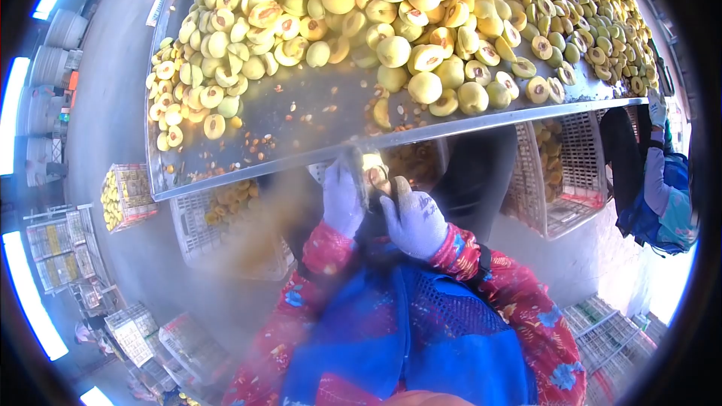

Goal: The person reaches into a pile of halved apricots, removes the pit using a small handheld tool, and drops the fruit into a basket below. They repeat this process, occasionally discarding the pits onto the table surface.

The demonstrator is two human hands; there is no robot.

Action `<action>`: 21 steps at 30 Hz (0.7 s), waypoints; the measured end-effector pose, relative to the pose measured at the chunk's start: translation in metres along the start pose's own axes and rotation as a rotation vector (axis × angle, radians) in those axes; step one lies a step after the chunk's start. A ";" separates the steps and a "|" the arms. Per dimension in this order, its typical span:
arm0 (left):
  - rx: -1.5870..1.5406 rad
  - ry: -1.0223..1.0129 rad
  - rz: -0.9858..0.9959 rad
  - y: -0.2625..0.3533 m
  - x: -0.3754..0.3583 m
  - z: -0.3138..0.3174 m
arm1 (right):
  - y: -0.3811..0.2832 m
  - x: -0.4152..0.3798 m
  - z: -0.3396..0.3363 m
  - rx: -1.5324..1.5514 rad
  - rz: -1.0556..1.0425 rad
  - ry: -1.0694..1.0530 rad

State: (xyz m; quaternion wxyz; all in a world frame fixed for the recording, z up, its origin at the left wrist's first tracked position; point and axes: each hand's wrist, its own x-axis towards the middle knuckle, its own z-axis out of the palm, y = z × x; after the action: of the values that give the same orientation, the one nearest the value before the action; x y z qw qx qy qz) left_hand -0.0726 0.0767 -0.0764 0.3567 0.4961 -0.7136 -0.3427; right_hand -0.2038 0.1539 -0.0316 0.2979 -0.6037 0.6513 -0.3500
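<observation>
My left hand [344, 197], in a pale glove, is closed at the front edge of the metal table. A cut peach piece [374, 171] with a brown middle shows at its fingertips. My right hand [415, 224], in a similar glove with stained fingertips, is closed just below the piece, its fingers pointing up at it. Whether it grips a small tool or the fruit's pit is hidden by blur. In front of both hands, many halved yellow-green peaches [425, 88] are heaped on the metal table [263, 124], with loose pits and scraps.
Plastic crates stand under the table: one with fruit at left [197, 222], another at right [575, 158]. A further crate [128, 192] of yellow fruit is beyond the left corner. At far right a co-worker's gloved hand [656, 109] touches the table edge. Stacked crates [613, 342] stand lower right.
</observation>
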 end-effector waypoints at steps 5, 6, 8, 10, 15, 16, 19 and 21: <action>0.159 0.101 0.185 0.008 0.000 -0.001 | 0.000 0.004 0.001 0.119 0.031 -0.030; 0.140 0.097 0.155 0.010 0.000 -0.001 | 0.003 0.005 0.000 0.149 0.036 -0.046; -0.045 0.054 -0.102 0.026 0.000 -0.002 | 0.019 0.005 0.007 0.057 -0.314 0.019; -0.185 0.091 -0.261 0.041 -0.001 0.000 | 0.023 0.010 0.001 0.201 -0.397 -0.093; 0.012 0.091 0.005 -0.002 -0.007 0.009 | 0.024 0.014 -0.023 1.522 0.808 -0.659; 0.069 0.075 0.020 0.006 -0.006 0.008 | 0.022 0.014 -0.024 1.525 0.817 -0.665; 0.037 -0.009 -0.129 0.022 -0.003 0.007 | 0.018 0.018 -0.012 0.702 0.194 -0.492; 0.062 0.011 -0.056 0.014 -0.005 0.011 | 0.010 0.017 -0.020 1.118 0.660 -0.500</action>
State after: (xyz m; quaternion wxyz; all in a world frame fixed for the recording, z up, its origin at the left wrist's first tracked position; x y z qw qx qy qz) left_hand -0.0872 0.0870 -0.0718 0.3355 0.5284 -0.7078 -0.3275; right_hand -0.2273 0.1394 -0.0280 0.7959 -0.1927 0.4349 -0.3745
